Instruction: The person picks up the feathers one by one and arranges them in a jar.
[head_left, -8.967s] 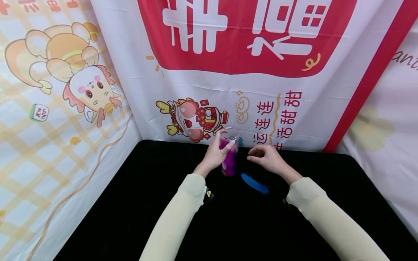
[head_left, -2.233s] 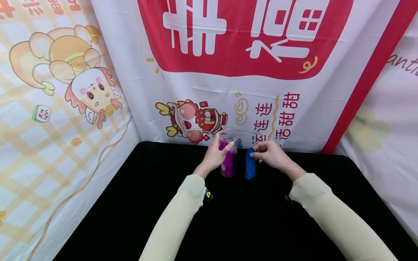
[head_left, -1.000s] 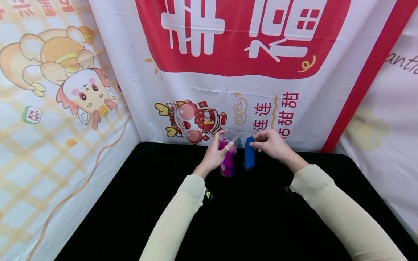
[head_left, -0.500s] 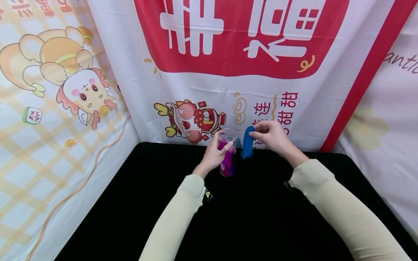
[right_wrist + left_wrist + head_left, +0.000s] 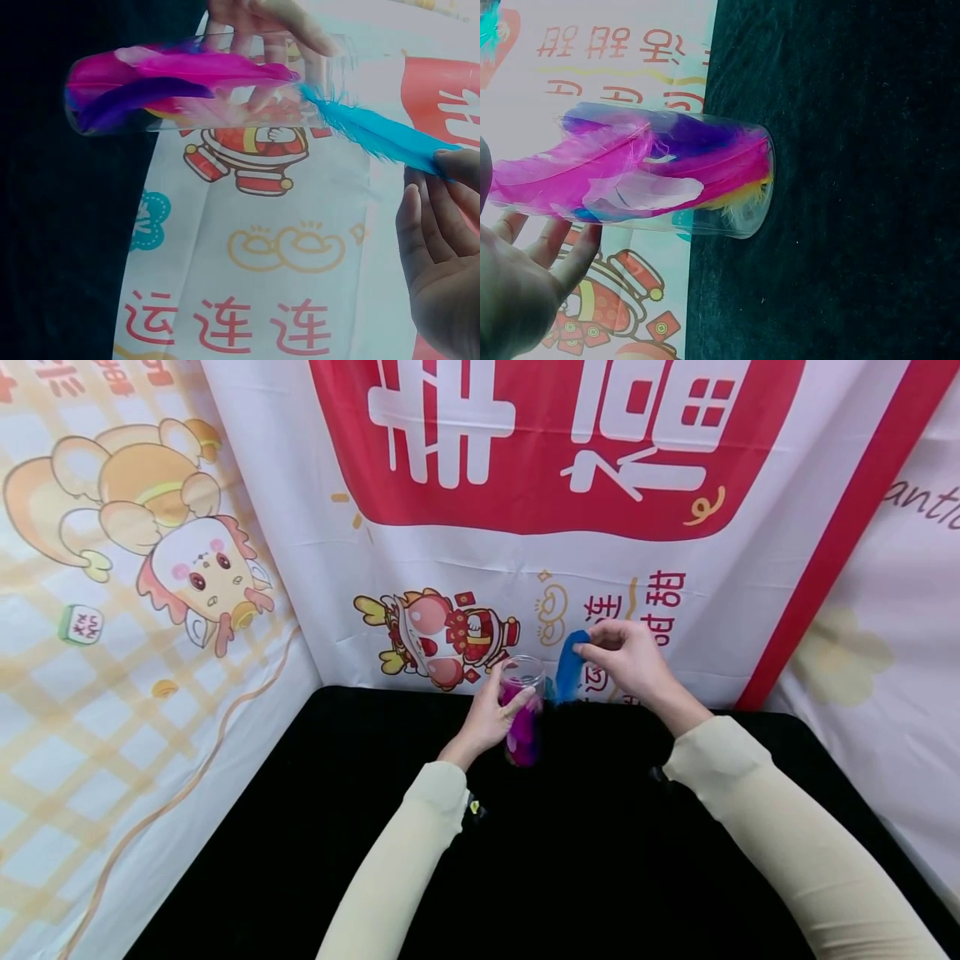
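My left hand [image 5: 487,714] grips a clear cylindrical jar [image 5: 523,657] near its open top, thumb on the near side. Packed inside are several feathers [image 5: 570,165], mostly magenta and purple, with some white and yellow near the bottom. Between thumb and fingertips, my right hand [image 5: 636,667] pinches one end of a bright blue feather [image 5: 569,670]. That feather hangs slanted, its loose end down and toward the jar, to the right of the rim. In the right wrist view its fluffy tip overlaps the mouth end of the jar.
A black cloth-covered table [image 5: 525,860] lies under both hands. Close behind the jar hangs a white and red printed cloth [image 5: 450,552]. Another printed cloth [image 5: 150,710] walls the left side, and a pale one [image 5: 885,693] the right.
The blue feather lay on the table at first. My right hand picked it up and has raised it to rim height, tilting its lower end toward the jar. My left hand keeps its hold.
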The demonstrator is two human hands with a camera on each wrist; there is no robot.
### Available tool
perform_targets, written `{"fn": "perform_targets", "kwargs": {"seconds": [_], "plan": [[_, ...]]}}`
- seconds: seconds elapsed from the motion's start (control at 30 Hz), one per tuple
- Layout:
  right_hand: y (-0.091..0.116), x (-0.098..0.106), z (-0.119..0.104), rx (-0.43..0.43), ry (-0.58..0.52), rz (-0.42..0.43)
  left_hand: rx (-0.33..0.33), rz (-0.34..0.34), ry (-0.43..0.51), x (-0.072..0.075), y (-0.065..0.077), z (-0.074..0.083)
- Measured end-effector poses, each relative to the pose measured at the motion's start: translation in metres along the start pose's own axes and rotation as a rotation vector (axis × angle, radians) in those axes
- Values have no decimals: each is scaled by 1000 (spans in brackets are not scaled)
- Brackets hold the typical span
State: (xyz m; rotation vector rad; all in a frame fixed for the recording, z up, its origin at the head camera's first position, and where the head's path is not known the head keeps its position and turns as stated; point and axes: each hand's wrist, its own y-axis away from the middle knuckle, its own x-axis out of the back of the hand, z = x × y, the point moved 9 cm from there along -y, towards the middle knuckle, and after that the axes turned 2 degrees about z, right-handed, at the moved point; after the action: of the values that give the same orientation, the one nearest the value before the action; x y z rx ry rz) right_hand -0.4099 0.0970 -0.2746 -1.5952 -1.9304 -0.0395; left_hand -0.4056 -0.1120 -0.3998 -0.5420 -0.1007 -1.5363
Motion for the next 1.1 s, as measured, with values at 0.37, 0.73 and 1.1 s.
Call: {"fn": "perform_targets", "kwargs": {"seconds": [0.37,0.73,1.1], "plan": [[-4,7,-21,91,-127,127,0,-17,-38,3,4,6],[-8,7,-36,158,-136,171,-13,-4,-56,6,3,8],[-18,-9,-43,164,-84,150,2,-12,-31,6,4,7]]}}
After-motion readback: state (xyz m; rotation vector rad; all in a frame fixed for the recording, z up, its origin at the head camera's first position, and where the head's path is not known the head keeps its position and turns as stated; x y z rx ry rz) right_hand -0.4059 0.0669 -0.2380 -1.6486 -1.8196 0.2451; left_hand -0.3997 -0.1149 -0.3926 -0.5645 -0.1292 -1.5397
